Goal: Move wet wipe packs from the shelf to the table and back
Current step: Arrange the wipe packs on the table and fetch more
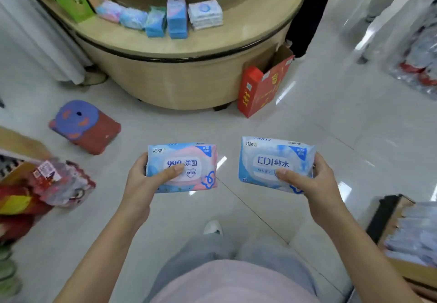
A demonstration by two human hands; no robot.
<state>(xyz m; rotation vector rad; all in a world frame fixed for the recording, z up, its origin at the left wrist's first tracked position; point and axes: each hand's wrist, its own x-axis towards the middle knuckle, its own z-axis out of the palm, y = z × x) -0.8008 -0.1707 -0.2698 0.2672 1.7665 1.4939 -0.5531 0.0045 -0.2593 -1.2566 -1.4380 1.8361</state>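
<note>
My left hand [146, 179] grips a pink-and-blue wet wipe pack [191, 158] by its left end, thumb on top. My right hand [312, 182] grips a pale blue wet wipe pack [269, 153] by its right end, thumb across the front. Both packs are held flat above the floor, side by side and apart. Ahead stands a round wooden table [212, 45] with several more wipe packs [175, 18] lined up on its top, some lying and one stack upright.
A red cardboard box [262, 85] leans against the table's right side. A blue-and-red stool [82, 125] lies on the tiled floor at left. Bagged goods [54, 184] pile up at far left. A shelf with packs [411, 234] stands at right.
</note>
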